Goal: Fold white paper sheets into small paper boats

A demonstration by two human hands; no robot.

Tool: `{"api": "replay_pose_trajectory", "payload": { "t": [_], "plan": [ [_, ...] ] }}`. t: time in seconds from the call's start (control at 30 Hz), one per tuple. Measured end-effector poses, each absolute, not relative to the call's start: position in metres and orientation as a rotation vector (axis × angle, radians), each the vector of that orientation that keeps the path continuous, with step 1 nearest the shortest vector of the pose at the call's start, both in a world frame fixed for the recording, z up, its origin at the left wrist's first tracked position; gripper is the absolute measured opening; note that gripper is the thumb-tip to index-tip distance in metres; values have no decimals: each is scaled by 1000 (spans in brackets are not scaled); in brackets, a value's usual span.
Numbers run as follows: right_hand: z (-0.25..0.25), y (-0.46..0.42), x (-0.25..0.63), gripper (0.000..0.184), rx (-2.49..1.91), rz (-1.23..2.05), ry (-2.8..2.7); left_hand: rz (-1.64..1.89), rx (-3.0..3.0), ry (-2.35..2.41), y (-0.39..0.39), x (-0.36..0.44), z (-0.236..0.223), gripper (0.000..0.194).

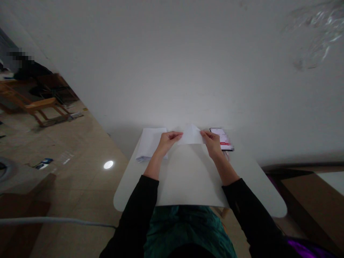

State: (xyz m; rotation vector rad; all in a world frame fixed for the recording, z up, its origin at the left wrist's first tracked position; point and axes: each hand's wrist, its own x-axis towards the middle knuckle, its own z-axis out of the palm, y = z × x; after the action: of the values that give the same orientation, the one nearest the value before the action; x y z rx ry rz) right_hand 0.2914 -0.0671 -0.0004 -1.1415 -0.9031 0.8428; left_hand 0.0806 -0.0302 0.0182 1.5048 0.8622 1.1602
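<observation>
White paper forms the workpiece: a small sheet (191,137) spans the space between your two hands, above the far part of the worktop (189,179) and in front of the wall (172,71). Whether its lower edge touches the worktop cannot be determined. The grip of your left hand (168,139) is closed, thumb against fingers, on the left end of the sheet. The grip of your right hand (212,142) is likewise closed, pinching the right end.

To the left, just beside and partly behind your left hand, lies a stack of white paper (152,140). To the right, partly covered by your right hand, lies a phone (223,138) with its lit screen facing up. The screen shows a pale background and a red band; its characters are too small and blurred to read, and its right side is pixelated. On your left, a wooden chair (43,104) stands on the tiled floor (88,193), well apart from the worktop.
</observation>
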Motion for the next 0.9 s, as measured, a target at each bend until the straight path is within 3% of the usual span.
{"api": "replay_pose_trajectory", "payload": {
  "t": [0.2, 0.43, 0.53, 0.77, 0.9],
  "plan": [
    [9, -73, 293, 35, -1115, 810, -1030, 1134, 1539, 857, -28, 77, 18, 21],
    [23, -79, 305, 18, -1048, 869, -1380, 1266, 1510, 945, -23, 75, 14, 18],
    [26, -82, 309, 21, -1103, 926, -1433, 1342, 1512, 1030, -21, 76, 10, 15],
    [26, -84, 320, 41, -876, 1144, -1442, 1309, 1567, 833, -15, 74, 6, 44],
    [21, -77, 327, 33, -959, 981, -1378, 1252, 1634, 609, -13, 76, 3, 41]
  ]
}}
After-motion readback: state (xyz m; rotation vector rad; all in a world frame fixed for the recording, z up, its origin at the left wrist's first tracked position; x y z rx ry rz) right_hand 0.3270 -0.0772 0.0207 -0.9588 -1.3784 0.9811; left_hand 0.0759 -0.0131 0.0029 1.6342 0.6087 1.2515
